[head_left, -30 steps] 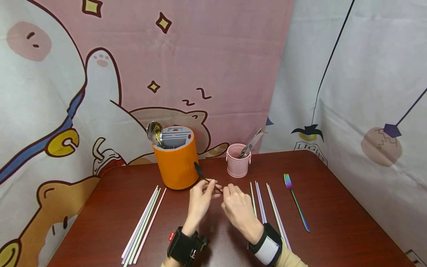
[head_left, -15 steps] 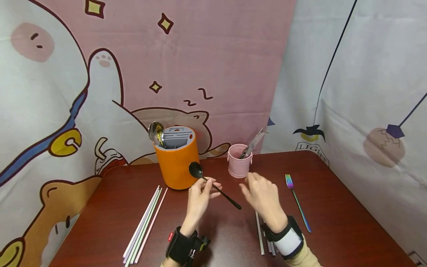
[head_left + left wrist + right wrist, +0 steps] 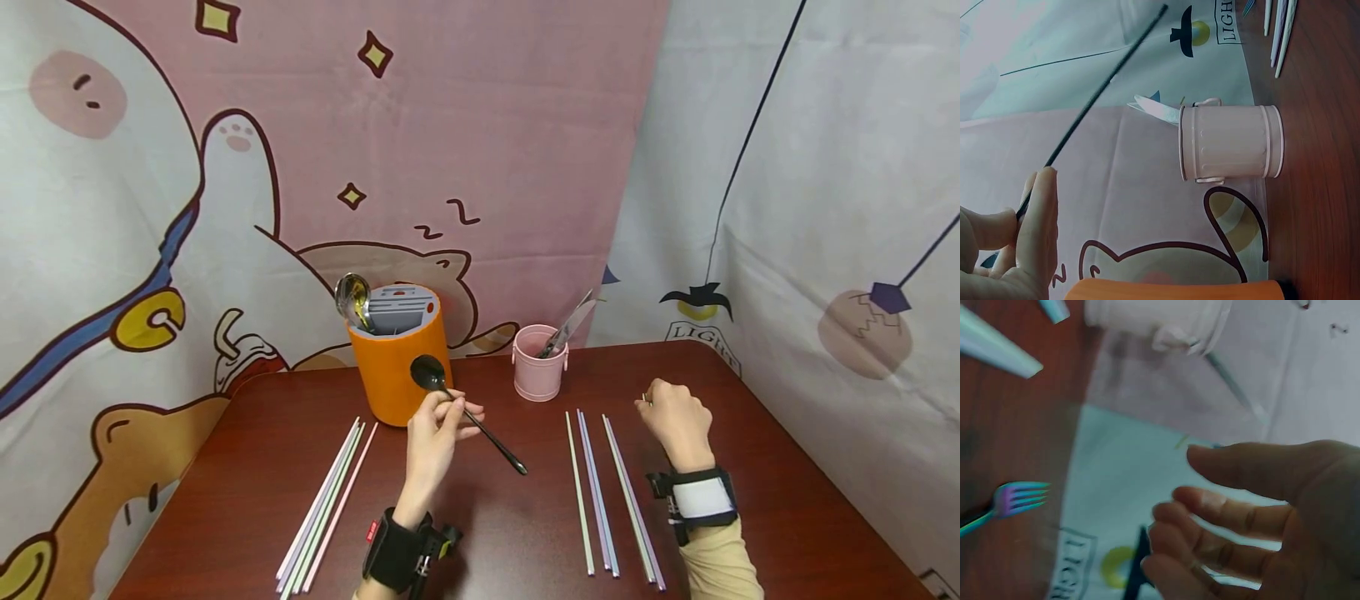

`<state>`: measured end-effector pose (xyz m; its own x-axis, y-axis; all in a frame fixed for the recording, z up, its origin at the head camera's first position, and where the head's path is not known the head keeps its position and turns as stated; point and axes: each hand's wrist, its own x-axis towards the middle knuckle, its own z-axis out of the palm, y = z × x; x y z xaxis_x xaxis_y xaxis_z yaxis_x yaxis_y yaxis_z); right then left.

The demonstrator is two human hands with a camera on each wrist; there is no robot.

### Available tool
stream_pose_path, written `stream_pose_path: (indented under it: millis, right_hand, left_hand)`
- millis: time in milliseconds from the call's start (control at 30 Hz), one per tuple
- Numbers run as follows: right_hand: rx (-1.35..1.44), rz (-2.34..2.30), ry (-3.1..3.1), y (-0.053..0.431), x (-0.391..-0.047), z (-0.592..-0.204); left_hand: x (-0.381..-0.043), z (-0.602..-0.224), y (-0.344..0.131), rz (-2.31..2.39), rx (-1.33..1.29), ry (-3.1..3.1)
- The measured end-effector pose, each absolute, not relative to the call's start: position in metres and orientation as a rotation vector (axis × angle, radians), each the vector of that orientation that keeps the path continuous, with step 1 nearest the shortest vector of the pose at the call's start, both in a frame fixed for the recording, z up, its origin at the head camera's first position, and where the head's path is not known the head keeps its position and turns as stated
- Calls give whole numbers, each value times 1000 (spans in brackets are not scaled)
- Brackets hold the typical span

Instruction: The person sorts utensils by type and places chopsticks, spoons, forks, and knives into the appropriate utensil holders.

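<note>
The left hand [image 3: 435, 429] pinches the black spoon [image 3: 463, 412] near its bowl, thumb and fingers closed on the thin handle, and holds it in the air just in front of the orange holder [image 3: 397, 357]. The bowl tips up toward the holder, and the handle slants down and away to the right of it, clear of the table [image 3: 495, 517]. In the left wrist view the dark handle [image 3: 1094, 103] runs out from the fingers [image 3: 1038, 219] with nothing else on it.

That is the change: a second ago both hands were together on the spoon, and now it rides in the left hand alone. The right hand [image 3: 675, 417] has swung well to the right of the holder and now hovers low over the fork [image 3: 1007, 501], which the head view hides beneath it. The right wrist view shows its fingers [image 3: 1222, 512] loosely curled and holding nothing, with the fork's tines apart from them on the table.

My read: the spoon is handed over, and the fork is next in line.

The pink cup [image 3: 538, 362] stands just right of the holder with a knife [image 3: 568, 323] in it. A silver spoon [image 3: 351, 298] stands in the holder. Pastel chopsticks [image 3: 326, 500] lie to the holder's front left, and more chopsticks [image 3: 607, 492] lie to its front right.
</note>
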<state>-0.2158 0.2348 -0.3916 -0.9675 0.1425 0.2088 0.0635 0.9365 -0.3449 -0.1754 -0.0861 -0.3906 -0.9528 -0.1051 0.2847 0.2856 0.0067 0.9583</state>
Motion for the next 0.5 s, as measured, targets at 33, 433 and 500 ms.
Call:
stream_pose_path:
  millis: [33, 433, 500]
  right_hand:
    - [-185, 510, -2895, 239, -217, -395]
    - [-445, 468, -3250, 265, -231, -425]
    - [-468, 456, -3276, 266, -234, -429]
  left_hand:
    - [-176, -391, -87, -2032, -186, -1995]
    - [-176, -379, -108, -1924, -137, -1867]
    - [-177, -372, -115, -1863, -121, -1830]
